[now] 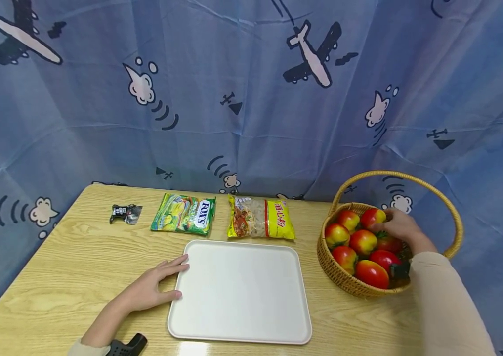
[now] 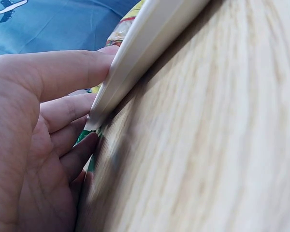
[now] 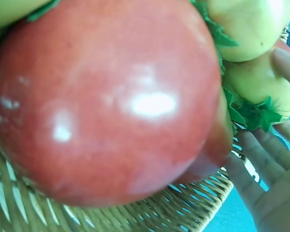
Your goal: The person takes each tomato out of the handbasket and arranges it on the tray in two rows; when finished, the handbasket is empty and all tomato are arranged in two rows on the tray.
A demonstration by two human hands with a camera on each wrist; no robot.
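Note:
A white rectangular tray (image 1: 240,291) lies on the table. My left hand (image 1: 155,287) rests at its left side, fairly straight fingers and thumb touching the rim; the left wrist view shows the fingertips against the tray's edge (image 2: 123,63). On the right, my right hand (image 1: 400,226) reaches into a wicker basket (image 1: 345,278) of several shiny red-and-yellow tomatoes (image 1: 362,242). It grips a tomato (image 1: 373,216) at the back of the basket. In the right wrist view, thumb and fingers stand on either side of this tomato (image 3: 251,87), with its green calyx showing; a large red tomato (image 3: 106,106) fills the foreground.
Behind the tray lie a green FOX'S packet (image 1: 184,213) and a yellow pasta bag (image 1: 260,217). A small black packet (image 1: 125,214) lies at the back left. The basket's tall handle (image 1: 449,207) arches over the right forearm. A blue curtain (image 1: 233,99) hangs behind the table.

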